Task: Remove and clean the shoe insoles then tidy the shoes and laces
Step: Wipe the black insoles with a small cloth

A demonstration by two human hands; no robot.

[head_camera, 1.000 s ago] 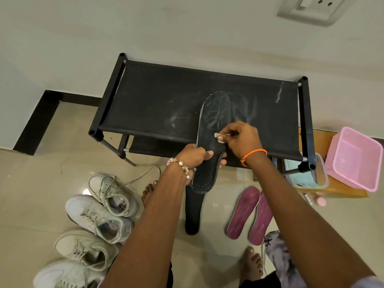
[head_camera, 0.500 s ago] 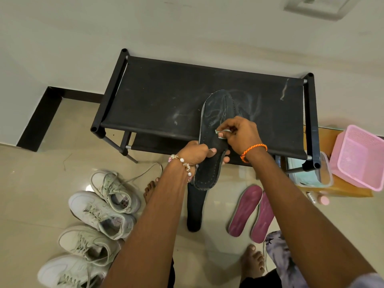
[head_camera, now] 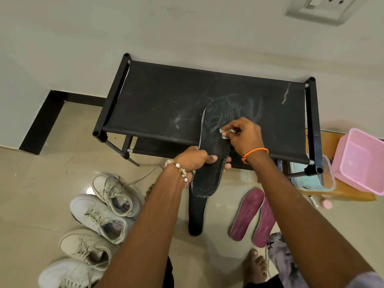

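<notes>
— So, where is the long black stitched-edge insole [head_camera: 215,142]?
— Lying toe-first on the black fabric-topped shoe rack [head_camera: 166,104], heel hanging over the front edge. The left hand [head_camera: 194,159] grips it near the heel.
— And the right hand [head_camera: 244,135]?
— Pinching a small pale wad of cloth [head_camera: 224,133] against the insole's middle.

It looked like a home entryway, perhaps; a black shoe rack [head_camera: 187,100] stood against a plain wall under a socket [head_camera: 320,7]; white sneakers [head_camera: 99,215] sat on tiled floor.
</notes>
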